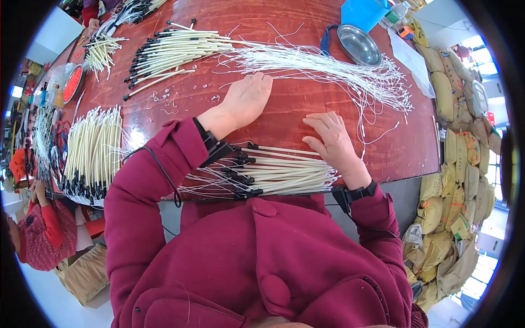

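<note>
My left hand point(247, 101) is at the near edge of a long bundle of thin white wires point(306, 61), its fingers bent and pressed together. Their tips are hidden, so what they pinch cannot be made out. Bare of any object, my right hand point(333, 143) is held open over the red table, thumb and forefinger apart. Just below it, at the table's near edge, lies a pile of cream tubes with black ends point(290, 170), thin white wires trailing to the left. Another cream tube pile point(175, 48) lies beyond my left hand, its black ends pointing left.
A steel bowl point(359, 46) and a blue container point(365, 13) stand at the far right. More cream tubes point(94, 146) are stacked at left, near a bowl of red pieces point(72, 83). Sacks point(449, 164) are piled on the right. Another person point(48, 229) sits at left.
</note>
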The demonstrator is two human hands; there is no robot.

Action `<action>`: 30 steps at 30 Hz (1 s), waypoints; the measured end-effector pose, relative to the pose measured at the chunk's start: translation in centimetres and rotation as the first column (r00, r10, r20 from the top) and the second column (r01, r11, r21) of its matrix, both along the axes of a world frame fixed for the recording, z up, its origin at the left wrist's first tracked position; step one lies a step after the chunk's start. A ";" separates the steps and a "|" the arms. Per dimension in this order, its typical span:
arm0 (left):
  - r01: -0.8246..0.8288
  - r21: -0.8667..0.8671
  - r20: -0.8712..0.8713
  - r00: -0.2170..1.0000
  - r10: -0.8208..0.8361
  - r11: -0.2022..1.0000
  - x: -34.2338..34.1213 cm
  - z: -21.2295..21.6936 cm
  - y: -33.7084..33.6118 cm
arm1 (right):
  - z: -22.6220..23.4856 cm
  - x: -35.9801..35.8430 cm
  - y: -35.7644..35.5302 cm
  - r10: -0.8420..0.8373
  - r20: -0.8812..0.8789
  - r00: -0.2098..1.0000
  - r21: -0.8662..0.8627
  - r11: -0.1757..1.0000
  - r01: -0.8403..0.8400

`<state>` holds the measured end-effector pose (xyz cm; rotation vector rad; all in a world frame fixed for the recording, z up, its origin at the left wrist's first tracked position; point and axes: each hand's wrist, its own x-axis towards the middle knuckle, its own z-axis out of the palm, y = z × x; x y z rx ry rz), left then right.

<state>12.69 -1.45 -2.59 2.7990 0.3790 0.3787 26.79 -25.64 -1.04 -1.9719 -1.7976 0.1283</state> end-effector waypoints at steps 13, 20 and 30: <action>-0.061 -0.007 -0.008 0.998 0.061 0.998 4.2 -2.3 2.6 | 0.1 -0.4 0.5 0.024 0.016 1.000 0.040 0.999 -0.025; 0.092 0.025 0.079 0.992 -0.093 0.995 1.6 -0.4 1.6 | 0.0 -0.6 0.5 0.001 0.010 1.000 0.057 0.998 -0.002; 0.324 0.157 -0.263 0.924 -0.276 0.933 -11.8 2.8 0.7 | 0.7 1.3 0.6 -0.105 0.097 0.990 0.077 0.992 0.098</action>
